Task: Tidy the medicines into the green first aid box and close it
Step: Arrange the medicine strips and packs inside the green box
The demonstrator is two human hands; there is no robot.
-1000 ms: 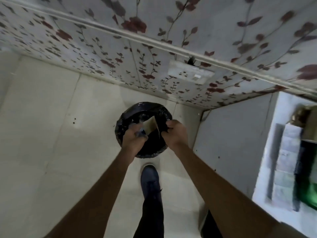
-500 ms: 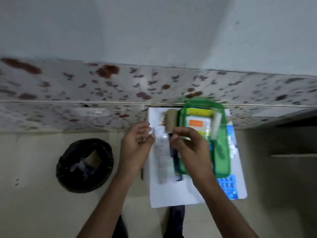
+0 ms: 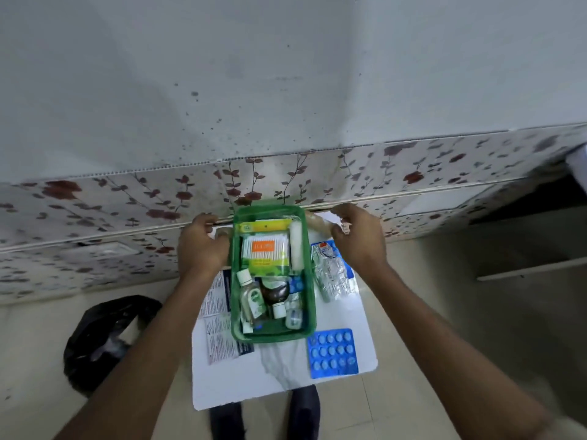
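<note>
Green first aid box [image 3: 273, 331] w/ 4 bottles inside, 1 blue blister pack [image 3: 333, 353] beside.

Far rim of green first aid box [image 3: 273, 336] partly blurred. Print on cotton swab pack [image 3: 265, 249] and leaflets [image 3: 219, 328] too small to read. Fingertips of left hand [image 3: 201, 246] curled out of sight; contact with box wall not determinable. Object under right hand [image 3: 359, 239] mostly covered, identity unclear. Silver blister strips [image 3: 333, 274] blurred, count unclear. Far part of white surface [image 3: 279, 389] hidden behind box. Shoes [image 3: 305, 411] cut off by lower edge. Contents of black bin [image 3: 104, 341] indistinct.
</note>
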